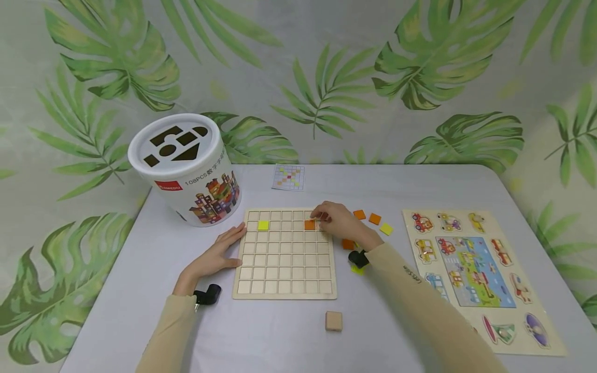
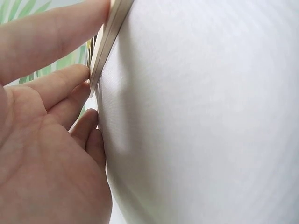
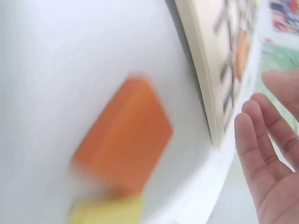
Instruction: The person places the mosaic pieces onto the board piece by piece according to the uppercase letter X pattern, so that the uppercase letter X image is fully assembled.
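Observation:
A square wooden grid board (image 1: pixel 272 260) lies on the table with a yellow tile (image 1: pixel 263 225) near its upper left corner and an orange tile (image 1: pixel 310 225) near its upper right. My left hand (image 1: pixel 218 256) rests along the board's left edge, fingers spread and fingertips touching the rim; the left wrist view shows fingers (image 2: pixel 56 88) against the board's side. Over the upper right corner is my right hand (image 1: pixel 338 221), right beside the orange tile. In the right wrist view its thumb stands apart from the loosely bent fingers (image 3: pixel 254 149), with nothing seen between them.
Loose orange tiles (image 1: pixel 374 218) and yellow tiles (image 1: pixel 386 228) lie right of the board. A small pattern card (image 1: pixel 289 177) is behind it, a wooden block (image 1: pixel 333 321) in front. A white bucket (image 1: pixel 196 181) stands back left; a picture puzzle (image 1: pixel 475 274) lies at right.

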